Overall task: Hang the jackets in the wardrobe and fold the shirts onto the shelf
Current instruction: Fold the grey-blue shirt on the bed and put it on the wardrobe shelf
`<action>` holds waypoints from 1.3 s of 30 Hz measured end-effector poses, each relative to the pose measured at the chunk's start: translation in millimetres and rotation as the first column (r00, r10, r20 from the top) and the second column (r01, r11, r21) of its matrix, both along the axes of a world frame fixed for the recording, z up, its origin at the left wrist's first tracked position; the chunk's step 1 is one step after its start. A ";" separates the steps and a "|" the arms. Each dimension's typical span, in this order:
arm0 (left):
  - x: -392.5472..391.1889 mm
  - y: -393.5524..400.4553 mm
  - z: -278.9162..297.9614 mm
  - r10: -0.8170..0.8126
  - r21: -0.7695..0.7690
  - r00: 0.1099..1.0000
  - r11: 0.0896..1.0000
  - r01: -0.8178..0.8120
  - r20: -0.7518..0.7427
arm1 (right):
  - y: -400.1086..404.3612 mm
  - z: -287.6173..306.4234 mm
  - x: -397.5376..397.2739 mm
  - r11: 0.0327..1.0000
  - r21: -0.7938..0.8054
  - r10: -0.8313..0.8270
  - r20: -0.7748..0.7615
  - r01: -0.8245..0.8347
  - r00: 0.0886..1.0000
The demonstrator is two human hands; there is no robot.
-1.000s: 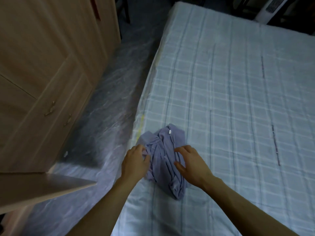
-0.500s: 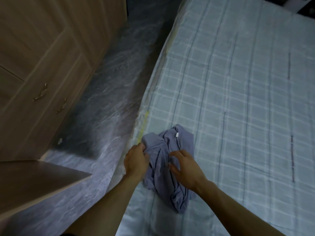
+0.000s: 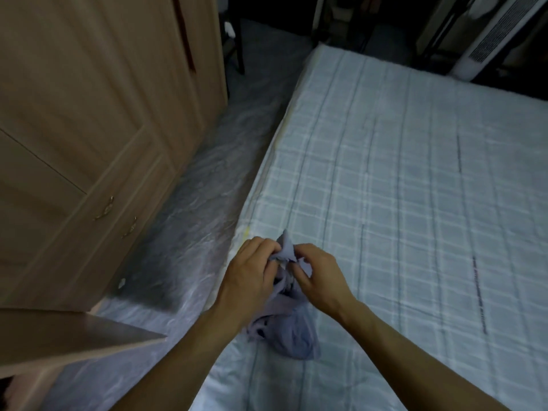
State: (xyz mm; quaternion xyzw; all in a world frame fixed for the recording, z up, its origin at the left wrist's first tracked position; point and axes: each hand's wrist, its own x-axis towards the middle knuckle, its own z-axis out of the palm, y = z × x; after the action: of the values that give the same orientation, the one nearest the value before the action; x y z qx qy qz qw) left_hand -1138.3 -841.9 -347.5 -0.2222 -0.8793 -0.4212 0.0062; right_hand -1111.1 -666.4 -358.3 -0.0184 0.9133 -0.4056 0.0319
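The left hand [image 3: 252, 272] has its fingers curled round the upper edge of a crumpled, pale lavender-grey cloth shirt [image 3: 289, 329], knuckles up, gripping a bunch of fabric. The right hand [image 3: 318, 275] pinches the same bunched edge between thumb and bent fingers, just beside the left — the two hands almost touch across the fold of cloth standing up between them. The rest of the shirt hangs down from that grip and its lower bulk lies in a heap on the bed with a pale blue checked quilted cover [image 3: 400, 203], near the bed's left edge.

To the left stands a light wooden wardrobe with panelled doors and small brass handles [image 3: 89, 129]; those doors are shut. One open wooden wardrobe door [image 3: 68, 336] juts into the lower left corner, and what lies behind it cannot be seen. A crinkled grey plastic-covered floor [image 3: 184, 232] runs between wardrobe and bed.

A second ago both hands pressed down on the shirt with it flat on the cover; now the top of it is gathered and lifted clear of the bed.
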 end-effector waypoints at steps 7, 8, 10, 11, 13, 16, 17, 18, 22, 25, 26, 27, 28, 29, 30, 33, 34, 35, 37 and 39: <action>4.3 30.6 113.2 -0.108 -0.010 0.970 0.994 0.108 -0.217 | 50.1 94.3 26.9 0.997 -0.053 -0.065 -0.242 0.054 0.968; 4.1 36.2 129.6 -0.127 -0.023 0.958 0.992 0.126 -0.256 | 59.7 108.7 30.7 0.996 -0.063 -0.075 -0.284 0.060 0.956; 5.0 47.6 162.2 -0.166 -0.037 0.936 0.986 0.163 -0.309 | 78.1 138.0 39.1 0.992 -0.098 -0.112 -0.349 0.083 0.930; 6.2 53.9 177.3 -0.186 -0.045 0.925 0.982 0.181 -0.331 | 87.2 152.5 44.0 0.988 -0.119 -0.137 -0.378 0.098 0.916; 10.7 67.1 203.3 -0.226 -0.064 0.896 0.974 0.218 -0.381 | 105.0 180.1 54.3 0.980 -0.155 -0.182 -0.439 0.126 0.880; 19.2 86.5 229.7 -0.275 -0.097 0.854 0.961 0.259 -0.441 | 126.6 218.8 70.4 0.976 -0.182 -0.197 -0.516 0.118 0.834; 21.3 92.8 234.3 -0.282 -0.105 0.846 0.959 0.263 -0.453 | 132.3 231.2 75.3 0.978 -0.178 -0.190 -0.539 0.109 0.821; 23.2 99.7 237.1 -0.283 -0.109 0.844 0.959 0.263 -0.456 | 137.4 243.0 80.3 0.979 -0.175 -0.185 -0.561 0.103 0.807; 29.0 126.1 233.7 -0.247 -0.074 0.880 0.969 0.238 -0.405 | 154.0 278.1 100.2 0.971 -0.219 -0.211 -0.616 0.092 0.759; 35.7 141.3 225.1 -0.268 0.028 0.924 0.958 0.286 -0.274 | 170.3 288.1 116.4 0.965 -0.230 -0.242 -0.612 0.123 0.753; 37.6 144.4 222.9 -0.282 0.065 0.933 0.951 0.303 -0.223 | 177.5 289.3 121.3 0.960 -0.237 -0.265 -0.602 0.148 0.753; 38.5 146.8 221.8 -0.296 0.097 0.938 0.944 0.316 -0.181 | 186.1 290.8 126.3 0.954 -0.240 -0.293 -0.595 0.182 0.749; 38.5 148.6 222.6 -0.306 0.128 0.940 0.937 0.325 -0.152 | 195.2 292.3 131.0 0.947 -0.237 -0.319 -0.586 0.219 0.745; 37.8 149.5 225.2 -0.313 0.164 0.941 0.929 0.332 -0.133 | 205.1 293.4 135.8 0.941 -0.223 -0.336 -0.573 0.253 0.747; 36.5 149.5 230.0 -0.319 0.204 0.939 0.918 0.339 -0.127 | 215.1 294.0 140.8 0.940 -0.195 -0.341 -0.560 0.279 0.756; 30.8 146.7 254.2 -0.330 0.287 0.931 0.886 0.363 -0.158 | 239.3 294.5 154.6 0.945 -0.103 -0.319 -0.506 0.311 0.802; 29.1 145.6 263.5 -0.333 0.295 0.927 0.880 0.372 -0.174 | 244.1 294.4 158.4 0.948 -0.095 -0.311 -0.486 0.304 0.817; 27.8 145.1 272.3 -0.339 0.303 0.923 0.874 0.380 -0.180 | 246.8 294.4 161.5 0.953 -0.090 -0.297 -0.469 0.290 0.832; 26.9 145.6 287.5 -0.364 0.311 0.917 0.863 0.399 -0.165 | 246.9 294.3 165.7 0.965 -0.056 -0.254 -0.450 0.257 0.856; 29.0 148.4 298.7 -0.396 0.297 0.909 0.859 0.418 -0.135 | 243.3 293.0 166.4 0.970 -0.001 -0.218 -0.446 0.243 0.868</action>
State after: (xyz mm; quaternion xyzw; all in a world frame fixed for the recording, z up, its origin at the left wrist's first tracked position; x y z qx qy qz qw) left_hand -1109.3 -693.5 -48.8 -0.4132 -0.7318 -0.5416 -0.0167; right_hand -944.7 -423.1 -65.2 -0.0003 0.9030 -0.3662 -0.2247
